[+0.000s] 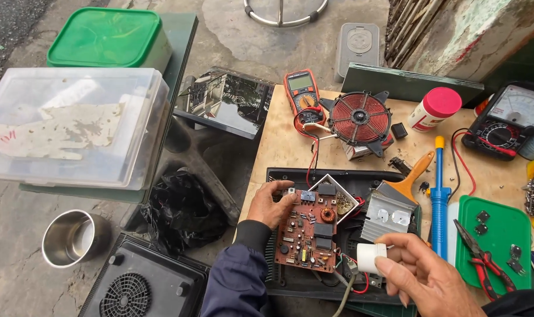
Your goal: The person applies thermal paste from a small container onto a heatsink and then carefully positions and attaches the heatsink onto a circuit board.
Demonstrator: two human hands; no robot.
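Note:
My left hand [269,202] grips the left edge of a brown circuit board [311,230] and holds it tilted over an open black appliance base [279,176]. Near the board's lower right corner, my right hand [422,270] pinches a small white cylinder [371,256] between thumb and fingers. An aluminium heatsink [387,216] sits just right of the board. Red and black wires run from the board up to a red copper induction coil [360,119] on the wooden table [279,135].
An orange multimeter [302,94] and an analog meter [507,120] lie at the table's back. A blue desoldering pump [439,199], a paintbrush [411,176], red pliers [484,258] on a green tray [502,223], and a white red-capped bottle [434,108] are to the right. Plastic boxes [73,123] stand left.

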